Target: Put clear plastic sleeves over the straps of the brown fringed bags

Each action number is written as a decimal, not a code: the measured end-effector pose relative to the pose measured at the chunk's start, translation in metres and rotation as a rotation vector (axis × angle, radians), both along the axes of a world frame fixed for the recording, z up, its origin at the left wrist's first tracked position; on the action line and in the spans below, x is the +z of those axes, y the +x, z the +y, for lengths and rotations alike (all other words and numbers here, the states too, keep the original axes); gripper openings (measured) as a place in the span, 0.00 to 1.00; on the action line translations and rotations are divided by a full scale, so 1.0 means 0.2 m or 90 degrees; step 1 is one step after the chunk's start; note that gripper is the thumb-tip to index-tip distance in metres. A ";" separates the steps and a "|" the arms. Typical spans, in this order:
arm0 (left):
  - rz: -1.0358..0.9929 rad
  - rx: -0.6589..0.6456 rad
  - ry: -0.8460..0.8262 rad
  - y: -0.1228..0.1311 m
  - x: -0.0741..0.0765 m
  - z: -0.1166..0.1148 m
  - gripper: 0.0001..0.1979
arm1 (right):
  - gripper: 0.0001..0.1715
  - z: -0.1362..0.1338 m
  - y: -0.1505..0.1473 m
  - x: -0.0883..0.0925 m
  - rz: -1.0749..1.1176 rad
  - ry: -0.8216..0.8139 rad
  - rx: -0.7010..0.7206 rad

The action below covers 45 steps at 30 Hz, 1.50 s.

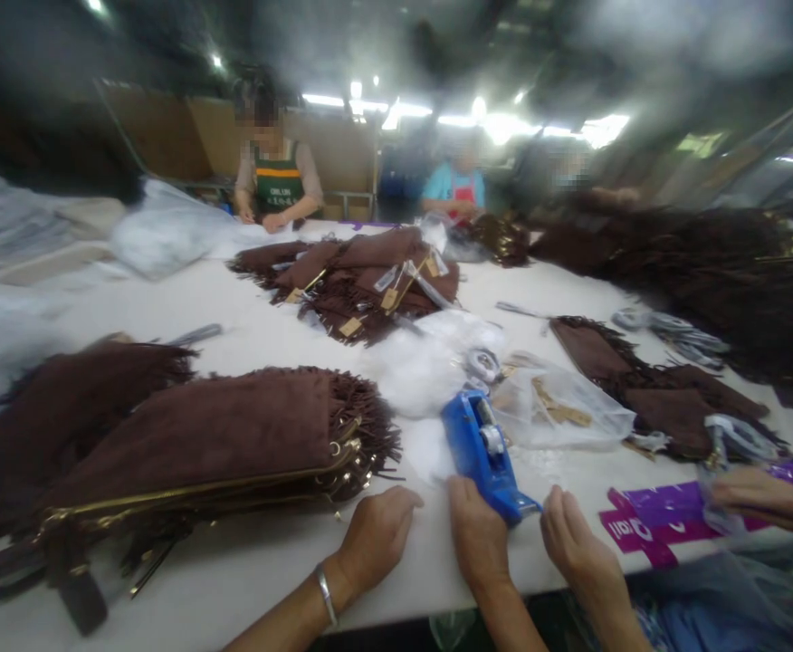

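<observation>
My left hand (376, 536), a silver bangle on its wrist, rests on the white table (247, 561) with its fingers curled under; nothing shows in it. It lies just in front of the fringed end of a brown suede bag (199, 435) with a gold zip. My right hand (479, 534) is closed round the near end of a blue tape dispenser (478, 444), which points away from me. Another person's hand (577, 541) touches the dispenser's near tip from the right.
A second hand (767, 496) of the person at my right lies on purple labels (661, 507). A clear bag of tags (559, 407), white plastic (424, 367) and more brown fringed bags (369, 276) cover the table. Co-workers (278, 181) sit at the far side.
</observation>
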<state>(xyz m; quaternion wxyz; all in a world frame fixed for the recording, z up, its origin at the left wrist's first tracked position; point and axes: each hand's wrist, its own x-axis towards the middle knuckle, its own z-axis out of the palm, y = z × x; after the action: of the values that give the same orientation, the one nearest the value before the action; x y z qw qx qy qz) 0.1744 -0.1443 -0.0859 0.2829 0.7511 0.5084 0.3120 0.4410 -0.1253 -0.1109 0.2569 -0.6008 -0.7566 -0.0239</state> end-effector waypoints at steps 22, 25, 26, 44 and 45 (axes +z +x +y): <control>0.056 0.052 0.059 0.17 -0.07 0.23 0.19 | 0.18 0.02 -0.30 0.32 0.190 -0.280 0.054; -0.010 0.090 0.055 0.14 0.01 0.18 0.21 | 0.18 -0.04 -0.23 0.46 0.206 -0.319 0.112; -0.061 0.093 0.051 0.13 0.06 0.14 0.21 | 0.17 -0.05 -0.22 0.49 0.210 -0.337 0.131; -0.468 0.210 -0.267 -0.20 0.25 -0.36 0.08 | 0.20 -0.27 -0.68 0.45 0.508 -0.564 0.204; -0.475 0.218 -0.268 -0.22 0.25 -0.40 0.08 | 0.21 -0.28 -0.72 0.46 0.495 -0.553 0.212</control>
<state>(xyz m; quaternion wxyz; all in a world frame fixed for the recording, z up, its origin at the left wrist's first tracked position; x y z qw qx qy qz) 0.1301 -0.2244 -0.0350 0.5373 0.4188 0.5409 0.4933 0.2973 -0.1816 -0.0195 0.2461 -0.4891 -0.6314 0.5492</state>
